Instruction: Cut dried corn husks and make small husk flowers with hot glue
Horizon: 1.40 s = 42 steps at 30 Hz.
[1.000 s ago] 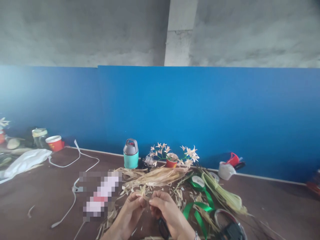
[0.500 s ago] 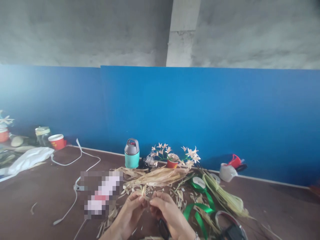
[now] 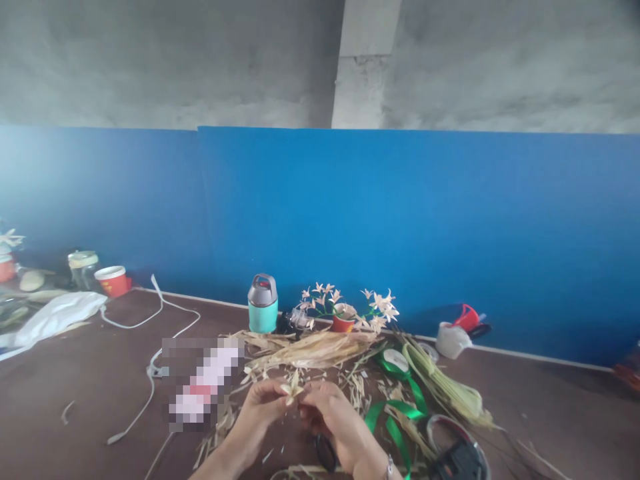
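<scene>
A small cream star-shaped flower (image 3: 293, 388), apparently made of dried husk, is held up between my two hands. My left hand (image 3: 265, 403) pinches its left side with thumb and fingers. From the other side, the closed fingers of my right hand (image 3: 325, 405) grip the flower too; its base is hidden behind them. Beneath my right hand lies a dark loop-shaped handle (image 3: 325, 453), the rest of it out of sight. Husk scraps (image 3: 356, 387) are scattered around both hands, and a pile of dried husks (image 3: 315, 350) lies just beyond.
Behind the husks stand a teal flask (image 3: 263, 317) and a red cup (image 3: 343, 325) beside flower sprays (image 3: 383, 307). To the right are green ribbon (image 3: 395, 427), a green stalk bundle (image 3: 445, 387) and a white container (image 3: 453, 340). A white cable (image 3: 150, 380) runs along the left.
The flower has turned so its spread petals face me more. My left hand's fingers have straightened somewhat around it, and the view has tilted slightly.
</scene>
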Each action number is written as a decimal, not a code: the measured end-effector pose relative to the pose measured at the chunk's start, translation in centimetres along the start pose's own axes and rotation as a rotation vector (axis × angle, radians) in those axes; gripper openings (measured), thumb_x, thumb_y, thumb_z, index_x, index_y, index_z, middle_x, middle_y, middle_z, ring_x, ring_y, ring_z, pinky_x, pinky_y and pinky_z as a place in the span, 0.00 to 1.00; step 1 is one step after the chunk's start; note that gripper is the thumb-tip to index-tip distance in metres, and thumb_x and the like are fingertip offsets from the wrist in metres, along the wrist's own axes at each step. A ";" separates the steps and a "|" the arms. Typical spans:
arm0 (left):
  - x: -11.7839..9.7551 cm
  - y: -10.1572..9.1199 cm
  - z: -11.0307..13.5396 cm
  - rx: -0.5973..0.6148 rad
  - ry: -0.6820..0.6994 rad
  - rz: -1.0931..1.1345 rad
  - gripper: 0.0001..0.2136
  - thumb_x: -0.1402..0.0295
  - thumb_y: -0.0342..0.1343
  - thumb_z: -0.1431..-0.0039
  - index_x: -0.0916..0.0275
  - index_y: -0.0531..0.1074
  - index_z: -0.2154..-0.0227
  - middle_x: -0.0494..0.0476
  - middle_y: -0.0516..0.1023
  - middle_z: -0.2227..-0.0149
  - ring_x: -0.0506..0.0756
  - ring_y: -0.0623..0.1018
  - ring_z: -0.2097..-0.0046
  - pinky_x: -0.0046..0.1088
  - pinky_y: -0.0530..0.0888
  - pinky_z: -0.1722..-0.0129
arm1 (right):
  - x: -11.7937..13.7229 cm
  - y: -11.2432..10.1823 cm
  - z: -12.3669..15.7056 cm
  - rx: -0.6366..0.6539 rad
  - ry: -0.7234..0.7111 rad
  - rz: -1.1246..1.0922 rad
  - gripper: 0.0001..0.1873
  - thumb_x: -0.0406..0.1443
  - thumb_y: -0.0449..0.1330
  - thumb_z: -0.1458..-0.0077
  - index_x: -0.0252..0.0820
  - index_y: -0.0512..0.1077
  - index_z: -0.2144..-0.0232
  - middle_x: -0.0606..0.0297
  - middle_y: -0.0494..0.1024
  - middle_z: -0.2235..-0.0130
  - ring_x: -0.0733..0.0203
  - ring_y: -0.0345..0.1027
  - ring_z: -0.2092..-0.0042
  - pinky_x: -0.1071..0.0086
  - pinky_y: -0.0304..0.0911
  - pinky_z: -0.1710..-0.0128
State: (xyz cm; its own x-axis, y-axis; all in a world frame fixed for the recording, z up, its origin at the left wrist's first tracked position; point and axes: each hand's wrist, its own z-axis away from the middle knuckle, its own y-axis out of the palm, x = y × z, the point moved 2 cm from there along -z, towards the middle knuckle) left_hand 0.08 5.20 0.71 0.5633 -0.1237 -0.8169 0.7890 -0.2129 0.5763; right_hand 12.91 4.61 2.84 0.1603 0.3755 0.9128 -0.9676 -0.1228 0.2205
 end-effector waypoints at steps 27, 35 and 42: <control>-1.2 -0.9 -0.5 -0.051 0.278 -0.547 0.04 0.68 0.62 0.55 0.62 0.75 0.80 0.54 0.74 0.76 0.55 0.70 0.70 0.27 0.65 0.68 | 1.2 -0.5 0.3 -0.144 -0.290 0.252 0.10 0.38 0.57 0.57 0.37 0.69 0.83 0.70 0.63 0.83 0.68 0.51 0.79 0.73 0.46 0.78; -1.7 -0.4 -0.6 0.010 0.474 -0.757 0.04 0.74 0.62 0.59 0.59 0.75 0.80 0.57 0.75 0.75 0.57 0.70 0.68 0.30 0.63 0.63 | 1.0 -0.4 0.3 -0.222 -0.364 0.520 0.06 0.34 0.56 0.58 0.38 0.69 0.82 0.70 0.67 0.82 0.67 0.55 0.78 0.74 0.49 0.79; -0.2 -1.3 -0.8 -0.021 0.450 -0.764 0.07 0.80 0.56 0.60 0.62 0.71 0.84 0.51 0.71 0.80 0.51 0.68 0.75 0.24 0.63 0.73 | 1.2 -0.3 0.5 -0.171 -0.457 0.637 0.07 0.34 0.55 0.57 0.37 0.69 0.81 0.69 0.69 0.80 0.67 0.58 0.77 0.75 0.52 0.76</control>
State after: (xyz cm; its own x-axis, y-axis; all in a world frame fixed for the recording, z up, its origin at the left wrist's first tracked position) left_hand -0.89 6.30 0.11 -0.0795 0.4386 -0.8952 0.9909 -0.0634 -0.1191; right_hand 13.48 4.68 4.05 -0.4047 -0.1375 0.9041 -0.9106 -0.0300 -0.4122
